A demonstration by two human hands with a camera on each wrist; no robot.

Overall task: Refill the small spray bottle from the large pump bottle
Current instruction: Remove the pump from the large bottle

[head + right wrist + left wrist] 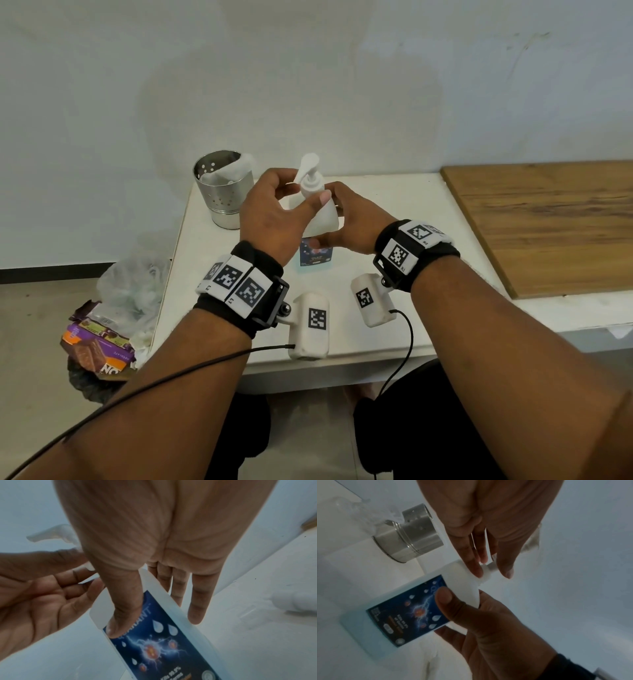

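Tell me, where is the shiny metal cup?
In the head view, the metal cup stands on the white table's far left corner, just left of the pump bottle.

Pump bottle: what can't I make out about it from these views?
- Head view: the left hand covers the pump bottle collar; loosened or not, cannot tell.
- All views: fill level hidden by the opaque white body.
- Right wrist view: label cut off by the bottom edge; a blurred white shape at right, unidentifiable.

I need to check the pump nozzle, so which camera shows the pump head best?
The head view: the whole pump head shows unobstructed above both hands. In the left wrist view the fingers hide most of it; in the right wrist view only its spout tip pokes past the palm.
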